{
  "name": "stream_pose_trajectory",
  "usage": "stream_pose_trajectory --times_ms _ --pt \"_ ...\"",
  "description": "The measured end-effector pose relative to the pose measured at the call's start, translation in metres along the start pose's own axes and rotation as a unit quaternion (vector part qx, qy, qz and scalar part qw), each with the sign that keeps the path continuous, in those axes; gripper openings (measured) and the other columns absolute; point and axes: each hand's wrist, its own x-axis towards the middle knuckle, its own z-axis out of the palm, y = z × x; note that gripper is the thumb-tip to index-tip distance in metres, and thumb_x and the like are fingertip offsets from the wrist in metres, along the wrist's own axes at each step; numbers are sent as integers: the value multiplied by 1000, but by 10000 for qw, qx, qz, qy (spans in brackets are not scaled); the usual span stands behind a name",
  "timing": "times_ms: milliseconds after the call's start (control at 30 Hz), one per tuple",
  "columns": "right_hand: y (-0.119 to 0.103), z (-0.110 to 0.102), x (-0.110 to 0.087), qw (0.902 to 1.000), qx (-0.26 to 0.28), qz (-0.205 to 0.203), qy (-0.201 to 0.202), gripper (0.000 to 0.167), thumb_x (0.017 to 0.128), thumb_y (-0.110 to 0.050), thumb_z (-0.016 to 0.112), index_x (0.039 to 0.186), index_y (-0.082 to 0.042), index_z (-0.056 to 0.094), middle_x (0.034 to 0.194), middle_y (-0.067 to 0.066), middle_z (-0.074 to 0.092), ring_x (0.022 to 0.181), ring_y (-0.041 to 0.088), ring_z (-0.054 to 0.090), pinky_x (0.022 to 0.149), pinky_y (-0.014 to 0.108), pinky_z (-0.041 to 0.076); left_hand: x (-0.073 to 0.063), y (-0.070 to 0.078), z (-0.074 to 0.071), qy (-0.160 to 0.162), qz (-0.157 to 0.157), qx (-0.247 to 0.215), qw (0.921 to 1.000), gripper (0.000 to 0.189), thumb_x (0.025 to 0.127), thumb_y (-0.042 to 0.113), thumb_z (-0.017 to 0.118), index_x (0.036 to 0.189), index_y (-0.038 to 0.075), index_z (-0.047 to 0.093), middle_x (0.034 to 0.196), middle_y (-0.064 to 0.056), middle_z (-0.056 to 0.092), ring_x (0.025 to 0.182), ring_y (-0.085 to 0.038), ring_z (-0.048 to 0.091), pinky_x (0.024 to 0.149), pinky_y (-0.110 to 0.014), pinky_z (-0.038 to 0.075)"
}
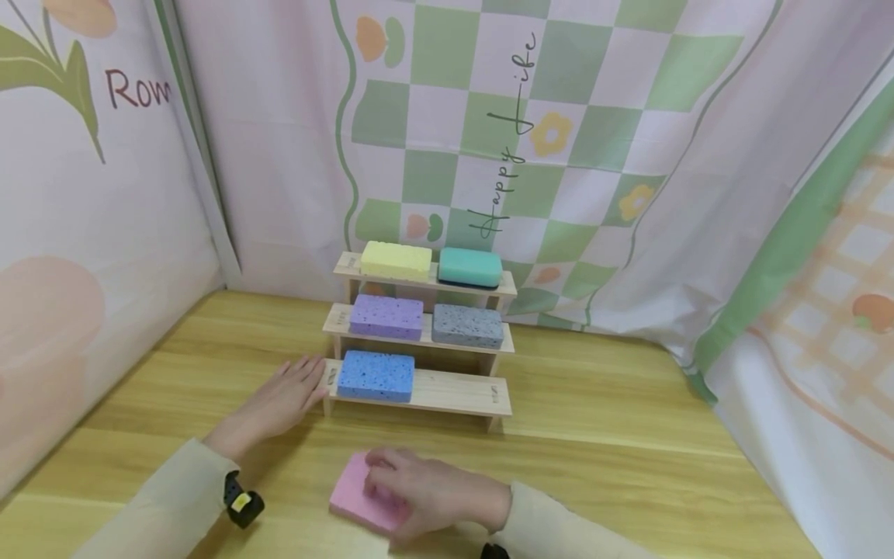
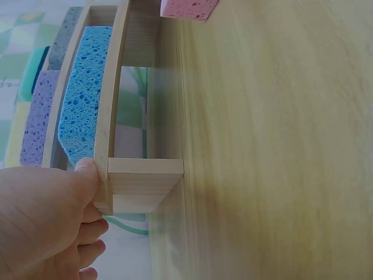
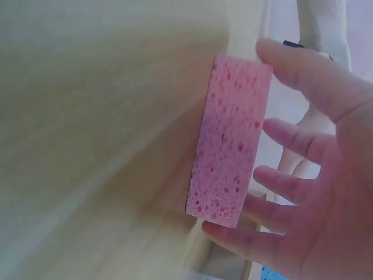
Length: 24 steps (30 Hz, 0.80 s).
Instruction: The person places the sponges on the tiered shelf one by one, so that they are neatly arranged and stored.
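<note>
A pink sponge [image 1: 362,497] lies low over the table in front of a three-tier wooden stand [image 1: 454,390]. My right hand [image 1: 426,489] reaches over it from the right. In the right wrist view the thumb and bent fingers span the sponge [image 3: 230,140], thumb at one end, little finger at the other. With my left hand [image 1: 286,396] I hold the left end of the stand's lowest tier. The left wrist view has the thumb on the board [image 2: 105,116] beside a blue sponge [image 2: 87,93], the other fingers bent at its end.
On the lowest tier the blue sponge [image 1: 377,376] sits at the left. The middle tier bears a purple sponge [image 1: 386,317] and a grey one [image 1: 467,325]. On top are a yellow sponge [image 1: 396,260] and a teal one [image 1: 470,267]. Patterned curtains [image 1: 489,116] surround the wooden table [image 1: 615,450].
</note>
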Motion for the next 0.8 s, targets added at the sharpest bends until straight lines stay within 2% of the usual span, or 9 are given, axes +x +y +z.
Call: stream_pose_trajectory --times_ms 133,367,600,800 --pt "4 -2 -4 9999 26 -6 100 54 68 -30 80 115 -24 55 137 11 37 115 17 45 86 22 43 0 0 1 41 16 16 10000 52 100 24 37 135 -14 31 141 -29 27 130 -44 23 106 -54 16" --pt "9 -5 -9 9994 -66 -112 322 52 68 -23 80 117 -24 59 120 6 49 103 10 48 84 20 42 -1 -1 1 94 36 12 9999 51 100 23 37 135 -14 31 141 -29 27 130 -45 23 106 -55 16" --pt "13 -3 -11 9994 -81 112 321 55 68 -18 77 119 -24 57 128 10 48 115 19 47 92 31 42 -1 1 0 65 39 16 10000 51 100 23 38 135 -14 32 141 -29 27 130 -44 23 106 -54 16" --pt "17 -5 -15 9990 -19 324 301 60 65 -13 75 121 -25 56 132 10 46 117 22 46 93 35 42 -1 0 0 44 58 4 10000 52 100 25 37 135 -14 32 141 -29 27 129 -45 23 106 -55 16"
